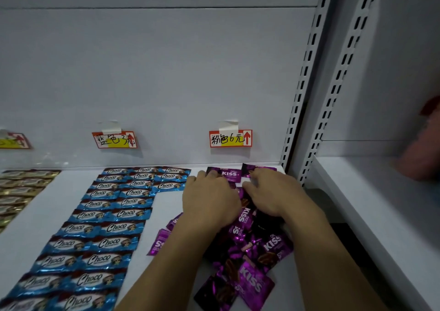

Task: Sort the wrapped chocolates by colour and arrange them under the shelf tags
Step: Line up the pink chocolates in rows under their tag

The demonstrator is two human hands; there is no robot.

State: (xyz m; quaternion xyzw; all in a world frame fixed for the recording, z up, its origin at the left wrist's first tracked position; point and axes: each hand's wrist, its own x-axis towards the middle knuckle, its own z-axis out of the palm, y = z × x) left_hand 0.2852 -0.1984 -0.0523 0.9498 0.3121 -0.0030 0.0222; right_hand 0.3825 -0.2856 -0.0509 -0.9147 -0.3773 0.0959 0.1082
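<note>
A loose heap of purple "KISS" chocolates [247, 251] lies on the white shelf [164, 206] under the right tag [230, 138]. Two purple chocolates lie flat at the back: one [229, 174] under my left hand's fingertips, another [258, 168] touched by my right hand. My left hand [209, 199] rests palm down with its fingers spread over the back of the heap. My right hand [271, 191] is beside it, fingers pressing on purple wrappers. Blue "Choco" chocolates [102, 227] lie in neat rows under the middle tag [114, 139].
Gold-wrapped chocolates [21, 187] lie in rows at the far left under a third tag [14, 140]. A slotted white upright [300, 91] bounds the shelf on the right, with another shelf bay [371, 191] beyond it and a blurred pink shape [423, 149] there.
</note>
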